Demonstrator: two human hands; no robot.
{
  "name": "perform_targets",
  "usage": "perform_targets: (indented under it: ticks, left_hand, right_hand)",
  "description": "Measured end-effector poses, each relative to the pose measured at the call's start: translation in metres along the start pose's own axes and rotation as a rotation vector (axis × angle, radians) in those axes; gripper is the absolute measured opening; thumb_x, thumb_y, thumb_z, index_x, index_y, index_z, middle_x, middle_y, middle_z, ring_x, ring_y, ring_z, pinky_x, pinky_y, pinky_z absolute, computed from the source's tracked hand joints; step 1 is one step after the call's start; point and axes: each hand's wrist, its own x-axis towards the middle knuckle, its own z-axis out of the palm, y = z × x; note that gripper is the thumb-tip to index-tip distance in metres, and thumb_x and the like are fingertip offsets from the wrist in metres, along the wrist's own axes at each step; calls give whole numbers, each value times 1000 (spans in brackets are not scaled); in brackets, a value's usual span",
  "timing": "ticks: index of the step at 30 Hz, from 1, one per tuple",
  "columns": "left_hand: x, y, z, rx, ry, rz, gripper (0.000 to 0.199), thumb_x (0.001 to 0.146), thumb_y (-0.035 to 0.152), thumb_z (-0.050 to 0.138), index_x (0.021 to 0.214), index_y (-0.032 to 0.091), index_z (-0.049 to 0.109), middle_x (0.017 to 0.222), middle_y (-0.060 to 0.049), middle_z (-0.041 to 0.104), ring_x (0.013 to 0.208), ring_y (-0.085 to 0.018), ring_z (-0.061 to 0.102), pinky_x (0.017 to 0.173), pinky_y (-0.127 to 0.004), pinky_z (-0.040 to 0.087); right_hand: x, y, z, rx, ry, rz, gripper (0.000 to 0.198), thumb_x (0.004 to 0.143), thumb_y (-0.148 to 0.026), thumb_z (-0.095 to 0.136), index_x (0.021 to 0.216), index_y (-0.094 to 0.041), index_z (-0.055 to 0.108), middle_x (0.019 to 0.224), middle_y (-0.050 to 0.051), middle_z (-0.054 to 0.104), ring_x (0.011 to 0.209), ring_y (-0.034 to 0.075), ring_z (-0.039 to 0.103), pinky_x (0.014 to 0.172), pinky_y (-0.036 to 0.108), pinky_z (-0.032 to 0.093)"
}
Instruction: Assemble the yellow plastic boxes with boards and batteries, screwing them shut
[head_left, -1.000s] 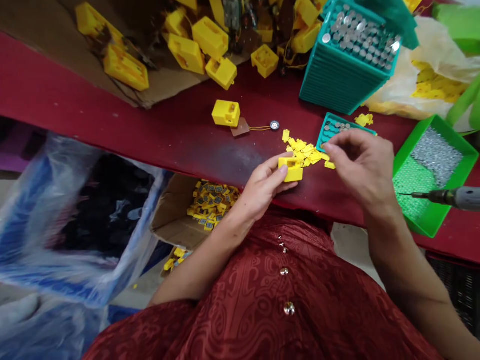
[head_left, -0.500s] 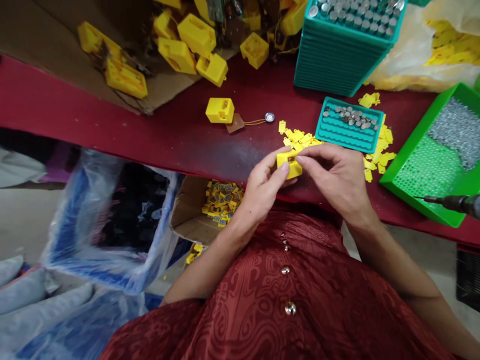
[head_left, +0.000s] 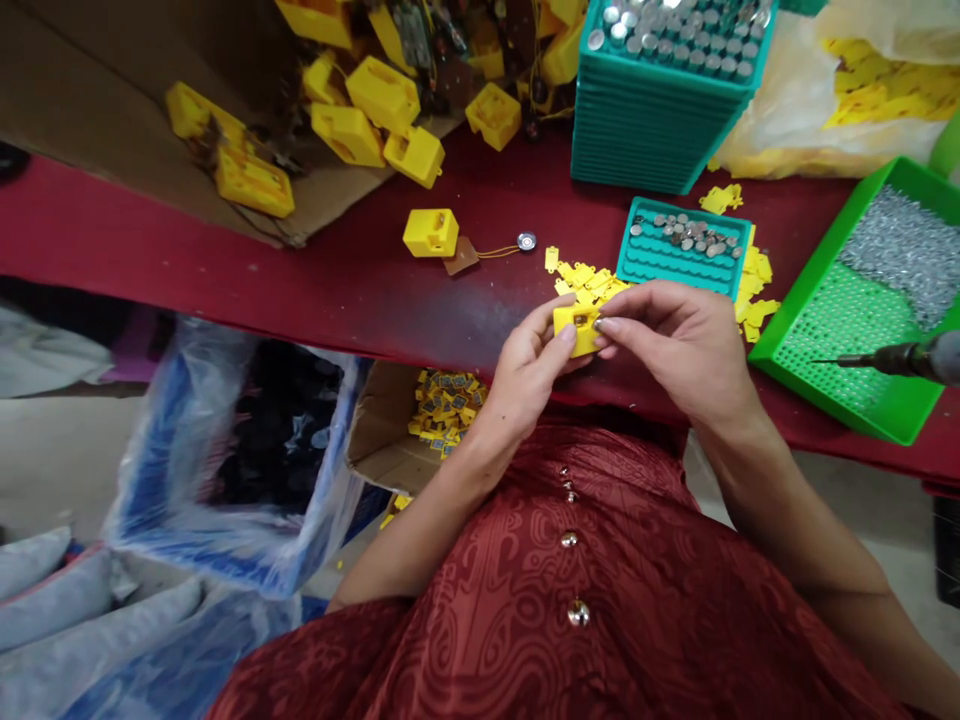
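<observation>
My left hand [head_left: 534, 365] is closed round a small yellow plastic housing [head_left: 566, 318], thumb on its face. A small recess with metal in it shows in the upper side. At the housing's right edge my right hand [head_left: 675, 345] pinches a small silvery button cell [head_left: 598, 323] between thumb and forefinger, mostly covered by the fingertips. Just behind the hands lies a pile of flat yellow covers [head_left: 589, 280]. A teal ribbed tray [head_left: 660, 265] with loose button cells stands behind my right hand.
A stack of teal trays [head_left: 637, 130] rises at the back. To the right stands a green basket [head_left: 862, 410] of screws, with a screwdriver bit [head_left: 862, 360] pointing over it. Another yellow housing [head_left: 431, 232] lies wired on the table. A cardboard box [head_left: 247, 235] holds more housings.
My right fingers have drawn slightly back from the housing's opening, and the small silvery piece between them now shows. My left hand keeps its hold. The whole view has shifted a little.
</observation>
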Motion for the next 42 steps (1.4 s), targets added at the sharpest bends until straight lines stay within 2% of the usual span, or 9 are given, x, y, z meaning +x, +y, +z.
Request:
perform_targets:
  ticks: [7, 11, 16, 23, 25, 28, 31, 36, 42]
  left_hand:
    - [-5, -9, 0, 133, -29, 163, 45, 104, 47, 72, 139, 19, 66, 138, -12, 76, 122, -24, 74, 106, -37, 63]
    - [-8, -4, 0, 97, -61, 118, 46, 104, 49, 71, 139, 20, 68, 140, -12, 75, 124, -25, 73, 107, -39, 64]
    - [-5, 0, 0, -32, -109, 23, 40, 100, 47, 74, 130, 20, 72, 136, -12, 77, 120, -26, 75, 101, -41, 68]
    - [-1, -2, 3, -148, -151, -100, 42, 93, 52, 83, 119, 19, 75, 135, -13, 78, 122, -30, 77, 102, -47, 69]
    - [-1, 0, 4, -166, -143, -122, 38, 92, 48, 82, 113, 17, 75, 132, -14, 79, 120, -30, 78, 99, -46, 70]
    - [-1, 7, 7, -191, -108, -128, 33, 94, 39, 79, 117, 17, 74, 127, -13, 81, 113, -26, 80, 91, -37, 70]
    - [1, 15, 7, -177, -78, -142, 35, 93, 36, 78, 121, 17, 71, 119, -12, 83, 101, -21, 83, 83, -30, 69]
    - [5, 21, -2, -28, -6, -116, 43, 80, 40, 86, 112, 17, 68, 101, -9, 86, 81, -18, 83, 67, -24, 64]
    - [4, 25, -15, 78, 111, -26, 42, 79, 44, 82, 110, 19, 67, 99, -8, 86, 82, -19, 81, 67, -27, 62]
  right_hand:
    - [3, 5, 15, -295, 79, -97, 4, 82, -15, 73, 80, -18, 74, 81, -1, 75, 74, 12, 64, 76, 30, 50]
    - [5, 8, 9, -325, 82, -159, 8, 80, -20, 75, 76, -18, 68, 76, -2, 67, 71, 10, 58, 69, 27, 44]
    - [4, 10, -3, -278, 0, -217, 11, 91, -27, 71, 89, -20, 79, 88, 2, 76, 81, 14, 66, 78, 30, 53]
    - [-10, 15, -1, -883, 20, -768, 28, 107, -18, 56, 101, -17, 83, 90, 9, 68, 85, 18, 59, 74, 33, 49]
    - [-11, 15, -4, -979, -6, -832, 32, 108, -18, 50, 102, -17, 82, 92, 10, 69, 87, 20, 59, 74, 35, 49]
    - [-9, 10, -14, -772, -61, -753, 27, 107, -15, 55, 114, -21, 81, 103, 7, 75, 92, 17, 67, 78, 33, 55]
    - [1, 3, -30, -637, 86, -609, 21, 106, -19, 62, 113, -24, 81, 107, 5, 78, 97, 18, 73, 86, 35, 59]
    - [37, 6, -59, -820, 319, -453, 15, 102, -25, 64, 105, -21, 78, 107, 7, 79, 99, 22, 73, 93, 39, 58]
    - [78, 16, -54, -1175, 199, -229, 16, 100, -21, 61, 102, -20, 77, 105, 11, 76, 102, 27, 68, 94, 42, 52]
